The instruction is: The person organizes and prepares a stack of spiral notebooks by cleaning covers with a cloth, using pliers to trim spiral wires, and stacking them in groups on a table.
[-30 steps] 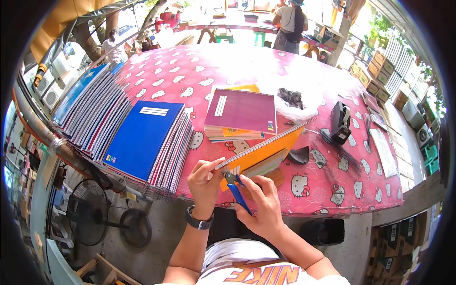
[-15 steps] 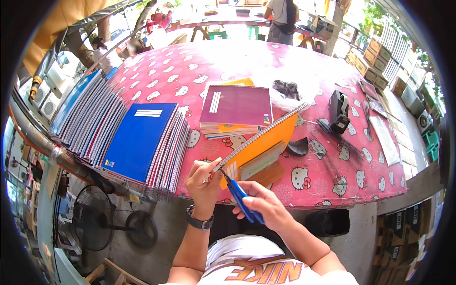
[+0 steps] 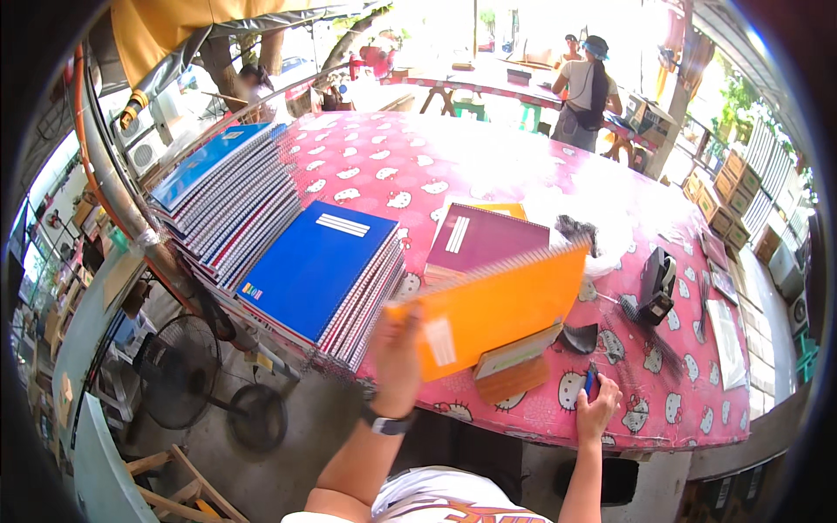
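My left hand (image 3: 398, 353), wearing a dark wristwatch, grips an orange spiral notebook (image 3: 501, 305) by its left end. The notebook is raised and tilted, coil edge upward, and its lower part is beside a wooden block stand (image 3: 513, 381). At the table's near side my right hand (image 3: 600, 406) is closed around blue-handled cutting pliers (image 3: 590, 381), low over the tabletop; the fingers cover much of the tool. Behind the orange notebook lies a stack topped by a maroon notebook (image 3: 488, 237), partly hidden.
Left of my hands is a stack topped by a blue notebook (image 3: 323, 266), with a taller notebook stack (image 3: 227, 196) beyond it. To the right stand a black tape dispenser (image 3: 656, 286) and a black curved piece (image 3: 580, 338). A floor fan (image 3: 187, 375) stands below left.
The pliers have left the notebook's coil end and moved right, down to the table, in my right hand. My left hand has turned the notebook so its orange cover shows more fully.
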Demonstrator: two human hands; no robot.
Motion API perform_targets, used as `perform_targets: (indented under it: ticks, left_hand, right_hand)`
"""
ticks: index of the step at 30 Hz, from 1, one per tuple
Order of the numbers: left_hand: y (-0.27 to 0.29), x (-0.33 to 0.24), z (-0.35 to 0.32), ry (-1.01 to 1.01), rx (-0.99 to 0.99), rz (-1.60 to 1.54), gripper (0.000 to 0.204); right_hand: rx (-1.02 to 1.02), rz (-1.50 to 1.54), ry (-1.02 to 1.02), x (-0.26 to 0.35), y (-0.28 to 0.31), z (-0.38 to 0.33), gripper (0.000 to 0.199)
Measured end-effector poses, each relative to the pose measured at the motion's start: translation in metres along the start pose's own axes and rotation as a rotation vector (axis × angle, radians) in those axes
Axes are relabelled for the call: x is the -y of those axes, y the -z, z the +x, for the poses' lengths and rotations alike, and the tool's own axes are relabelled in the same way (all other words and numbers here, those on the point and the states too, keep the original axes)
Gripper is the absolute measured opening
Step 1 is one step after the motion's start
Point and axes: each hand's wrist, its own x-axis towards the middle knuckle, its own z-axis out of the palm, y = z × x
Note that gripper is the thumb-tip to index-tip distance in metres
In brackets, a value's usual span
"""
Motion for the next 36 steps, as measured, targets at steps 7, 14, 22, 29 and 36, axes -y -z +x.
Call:
perform_targets:
  ticks: [7, 14, 22, 29, 36]
  left_hand:
    - [0.127, -0.12, 0.108, -0.367, -0.162, -0.065, 0.03]
    - [0.275, -0.064, 0.153, -0.208, -0.463, 0.843, 0.031]
    - [0.228, -0.057, 0.141, -0.401, -0.529, 1.223, 0.039]
    - [0.115, -0.073, 0.079, -0.614, 0.221, 1.637, 0.071]
    - [0.08, -0.034, 0.063, -0.284, 0.396, 1.891, 0.064]
  right_hand:
    - [0.073, -0.036, -0.043, 0.01, 0.002, 0.001, 0.048]
    - [0.085, 0.002, -0.011, 0.018, -0.001, 0.0, 0.048]
    - [0.087, -0.005, -0.042, 0.01, 0.002, 0.001, 0.05]
    - [0.123, -0.019, -0.052, 0.009, 0.004, -0.007, 0.059]
    - [0.145, -0.058, -0.069, 0.015, 0.006, -0.008, 0.06]
